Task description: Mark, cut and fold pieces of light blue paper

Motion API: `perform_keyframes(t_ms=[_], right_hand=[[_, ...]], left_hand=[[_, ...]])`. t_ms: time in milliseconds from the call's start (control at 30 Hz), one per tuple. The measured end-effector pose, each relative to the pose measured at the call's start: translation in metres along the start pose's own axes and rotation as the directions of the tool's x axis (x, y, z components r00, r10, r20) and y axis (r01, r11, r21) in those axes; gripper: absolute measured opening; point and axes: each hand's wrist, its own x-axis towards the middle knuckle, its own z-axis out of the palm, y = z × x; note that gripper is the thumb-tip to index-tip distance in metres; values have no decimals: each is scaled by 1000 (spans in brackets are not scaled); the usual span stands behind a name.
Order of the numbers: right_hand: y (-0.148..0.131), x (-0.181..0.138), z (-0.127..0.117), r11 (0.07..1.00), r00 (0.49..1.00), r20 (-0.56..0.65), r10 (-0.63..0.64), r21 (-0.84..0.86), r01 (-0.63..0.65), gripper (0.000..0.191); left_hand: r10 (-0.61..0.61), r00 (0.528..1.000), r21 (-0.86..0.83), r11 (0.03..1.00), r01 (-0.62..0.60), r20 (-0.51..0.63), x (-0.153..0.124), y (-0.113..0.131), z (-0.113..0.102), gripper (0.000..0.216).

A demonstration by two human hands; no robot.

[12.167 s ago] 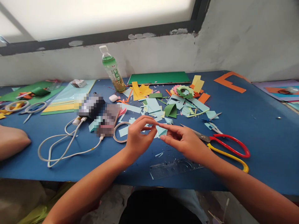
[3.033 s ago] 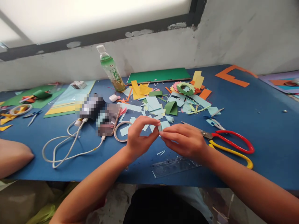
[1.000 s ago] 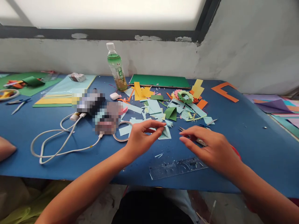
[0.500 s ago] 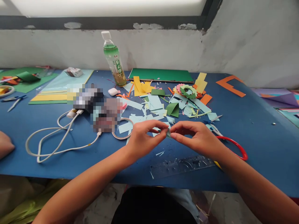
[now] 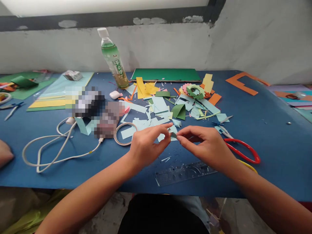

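Over the front middle of the blue table, both my hands meet at a small folded piece of pale blue-green paper [image 5: 173, 134]. My right hand [image 5: 203, 139] pinches its right edge between thumb and fingertips. On the other side, the thumb and forefinger of my left hand [image 5: 149, 143] are closed at the paper's left edge, partly covering it. Pale blue paper scraps [image 5: 159, 105] lie just beyond the fingers. Below the hands is a clear plastic ruler [image 5: 182, 175], partly covered by my right forearm. A red loop [image 5: 246, 148] lies beside my right wrist.
A tea bottle [image 5: 114, 61] stands at the back, left of a green board [image 5: 167, 74]. White cables [image 5: 65, 159] and a pale ring [image 5: 116, 134] lie left. Among the scraps sits a layered paper ring [image 5: 195, 92]. Another person's hand [image 5: 5, 153] shows at the left edge.
My left finger and thumb have shifted slightly left, showing more of the paper. The view has moved a little, and a pale blue strip now shows by the cables.
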Motion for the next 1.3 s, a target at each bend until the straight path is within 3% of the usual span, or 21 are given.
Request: perform_keyframes(t_ms=[133, 233, 300, 400, 467, 567, 700, 833, 1067, 1200, 1300], right_hand=[[1, -2, 4, 999, 998, -35, -45, -33, 44, 6], [2, -2, 6, 998, 999, -33, -34, -57, 32, 6], [5, 0, 7, 997, 1000, 21, -6, -73, 7, 8], [11, 4, 7, 989, 992, 120, 41, -147, -23, 8], [16, 7, 7, 976, 986, 160, 54, -219, -18, 8], [22, 8, 8, 963, 976, 216, 30, -268, 30, 7], [24, 6, 11, 956, 964, 265, 0, -282, 78, 6], [24, 5, 15, 952, 958, 288, 13, -296, 76, 7], [23, 4, 25, 980, 954, 297, 21, -194, 39, 10], [18, 2, 23, 993, 983, 184, -8, -115, 30, 8], [15, 0, 21, 995, 996, 62, -66, -69, 70, 5]], left_hand=[[155, 987, 123, 981, -150, -34, -2, -4, 1, 8], [198, 979, 144, 971, -190, -43, -3, -4, 1, 10], [131, 991, 113, 985, -127, -26, -2, -3, 1, 9], [-114, 988, 148, 984, 98, 104, 4, -5, -3, 10], [-267, 936, 246, 946, 210, 228, 9, -8, -9, 13], [-370, 830, 332, 912, 241, 417, 16, -12, -19, 15], [-389, 734, 370, 907, 201, 557, 15, -15, -24, 13], [-369, 695, 377, 914, 150, 617, 9, -18, -18, 16], [-362, 724, 357, 919, 170, 588, 9, -15, -11, 13], [-305, 834, 208, 950, 233, 459, 9, -12, -10, 7], [-229, 911, 79, 973, 215, 342, 8, -11, -9, 8]])
